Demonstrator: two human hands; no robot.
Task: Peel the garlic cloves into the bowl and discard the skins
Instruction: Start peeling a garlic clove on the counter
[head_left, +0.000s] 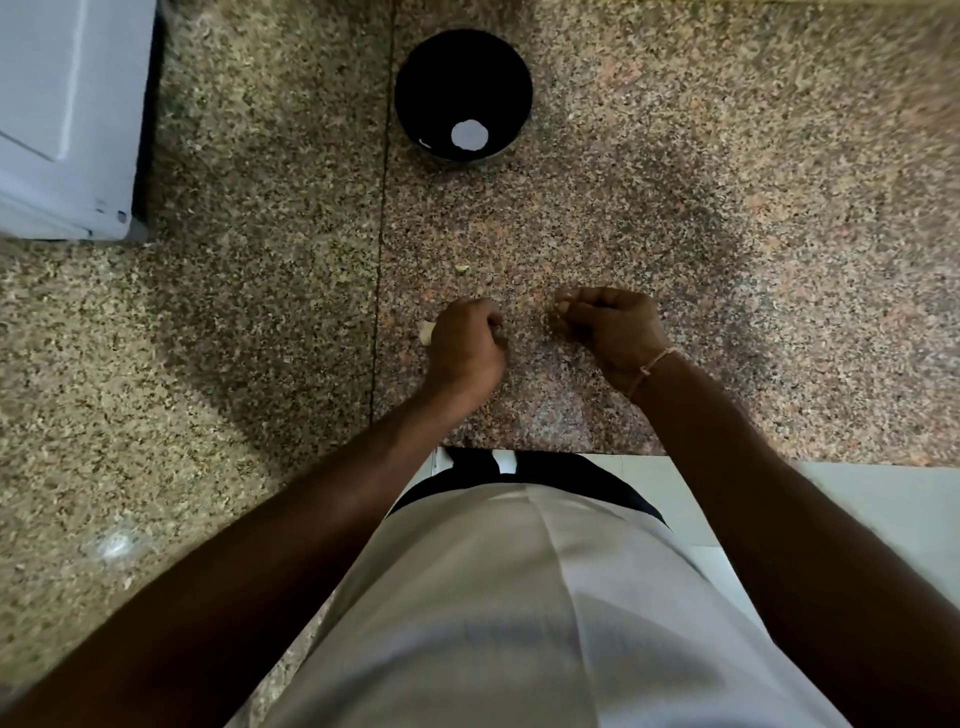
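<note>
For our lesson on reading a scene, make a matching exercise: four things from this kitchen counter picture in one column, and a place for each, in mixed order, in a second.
Things
1. bowl
2. white appliance
3. pale garlic piece
4. wrist string

Places
A. on the counter, at the left hand's outer side
B. on the right hand's wrist
C. far on the counter, beyond both hands
D. top left corner of the view

Pairs: 1-C, 2-D, 3-A, 4-B
</note>
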